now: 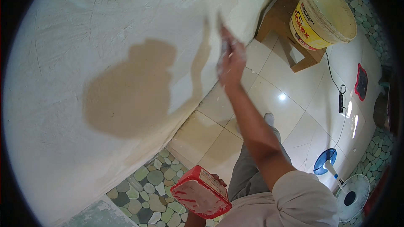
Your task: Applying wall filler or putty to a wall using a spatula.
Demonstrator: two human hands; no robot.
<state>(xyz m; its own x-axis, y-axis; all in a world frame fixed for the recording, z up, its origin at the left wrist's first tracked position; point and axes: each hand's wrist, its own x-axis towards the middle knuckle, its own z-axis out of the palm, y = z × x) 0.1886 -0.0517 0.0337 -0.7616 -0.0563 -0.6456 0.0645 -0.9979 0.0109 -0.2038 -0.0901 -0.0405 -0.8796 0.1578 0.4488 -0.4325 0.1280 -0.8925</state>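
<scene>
My left hand (219, 180) grips a red plastic tub (201, 192) low in the view, its fingers curled round the far side. White paste is smeared over the tub's inside. My right hand (232, 63) is raised close to the white wall (59, 59), with pale smears on its skin. A thin blade-like tool (220, 20) juts up from its fingers, smeared by motion, so its exact kind and whether it touches the wall do not show. A damp-looking patch or shadow lies on the wall beside it.
A large white bucket with a yellow label (313, 25) stands on a brown stool (280, 21) at the far right. Beyond my legs are a power strip (341, 102), its cord and a fan (351, 197). Pebble-patterned flooring (147, 189) borders pale tiles.
</scene>
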